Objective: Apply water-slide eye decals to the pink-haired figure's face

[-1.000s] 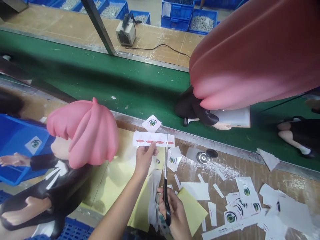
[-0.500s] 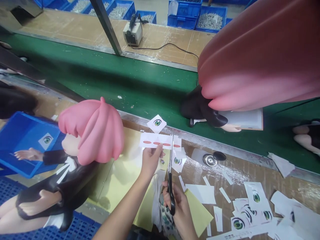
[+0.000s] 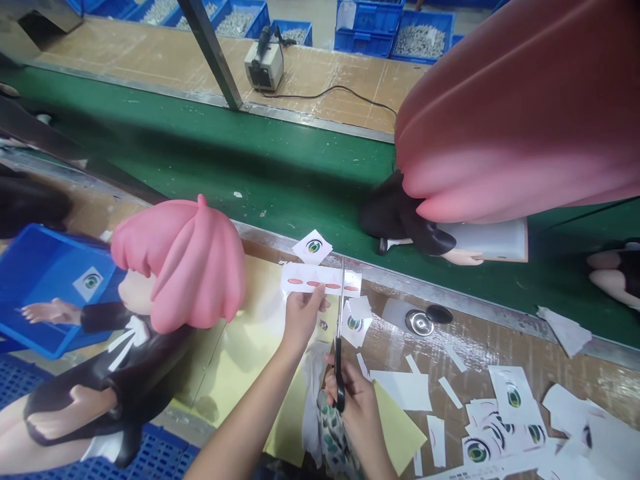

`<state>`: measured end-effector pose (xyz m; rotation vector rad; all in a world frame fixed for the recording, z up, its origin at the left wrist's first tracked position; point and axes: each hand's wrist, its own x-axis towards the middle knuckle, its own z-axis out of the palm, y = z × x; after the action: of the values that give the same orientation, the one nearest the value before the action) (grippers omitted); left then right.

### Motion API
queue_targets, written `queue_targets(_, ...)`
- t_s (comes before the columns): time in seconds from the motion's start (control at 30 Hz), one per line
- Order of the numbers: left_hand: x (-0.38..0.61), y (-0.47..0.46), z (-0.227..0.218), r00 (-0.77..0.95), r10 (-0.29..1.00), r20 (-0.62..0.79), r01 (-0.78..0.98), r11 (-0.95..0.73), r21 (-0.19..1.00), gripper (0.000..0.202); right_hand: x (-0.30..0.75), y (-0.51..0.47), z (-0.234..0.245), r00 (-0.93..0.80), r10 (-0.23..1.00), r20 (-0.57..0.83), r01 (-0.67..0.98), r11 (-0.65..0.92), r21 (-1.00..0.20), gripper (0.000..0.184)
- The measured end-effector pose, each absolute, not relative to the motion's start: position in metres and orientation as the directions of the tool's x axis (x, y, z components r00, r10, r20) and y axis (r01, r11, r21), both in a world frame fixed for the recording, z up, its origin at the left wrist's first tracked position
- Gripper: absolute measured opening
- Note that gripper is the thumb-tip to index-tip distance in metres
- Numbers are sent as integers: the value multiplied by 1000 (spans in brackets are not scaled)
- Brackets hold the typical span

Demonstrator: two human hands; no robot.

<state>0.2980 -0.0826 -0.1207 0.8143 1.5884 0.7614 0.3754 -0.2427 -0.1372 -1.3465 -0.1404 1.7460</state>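
Paper strip (image 3: pixel 302 275) pinched at lower edge in left grip (image 3: pixel 302 316)

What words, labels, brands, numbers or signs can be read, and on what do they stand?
Legible text: none.
White strip, lower right: line of print, too small to read.
Paper strip in left hand: faint marks, too small to read.
White sheet on blue crate: too blurred to tell.
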Motion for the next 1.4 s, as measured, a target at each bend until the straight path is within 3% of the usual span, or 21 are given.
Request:
queue_targets(0.4, 303, -67, -136, -144, 802, -580, -63, 577, 814, 55, 376, -245, -142, -48, 693, -720, -576, -608, -547, 56)
queue_targets(0.73, 306, -81, -141, -100, 771, -629, -91, 623, 777, 49, 359, -263, -139, -38, 681, -731, -572, -615, -543, 61)
queue_targets(0.87, 308, -83, -132, -96, 753, -651, -149, 635, 758, 38, 362, -259, -134, -45, 686, -727, -588, -606, -535, 62)
queue_targets(1.13, 310, -79, -104, 13, 683, -730, -277, 704, 654, 47, 365, -262, -139, -35, 714, -699, -616, -567, -548, 53)
queue_targets(1.4, 306, -89, -110, -33, 706, -707, -164, 694, 701, 43, 366, -266, -143, -45, 715, -697, -608, -573, -549, 49)
